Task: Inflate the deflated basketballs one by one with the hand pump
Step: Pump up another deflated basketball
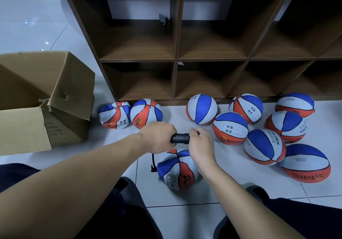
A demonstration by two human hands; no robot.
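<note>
Open cardboard box at far left, on the floor. Left hand fingers wrapped around black hand pump; right hand fingers curled on its other end. Pump hose runs to a dented basketball directly below. Round basketballs clustered right, before the shelf.

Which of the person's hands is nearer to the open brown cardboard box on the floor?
Left. The left hand grips the black hand pump on the side toward the open brown cardboard box; the right hand holds the pump's far end, farther from it.
</note>
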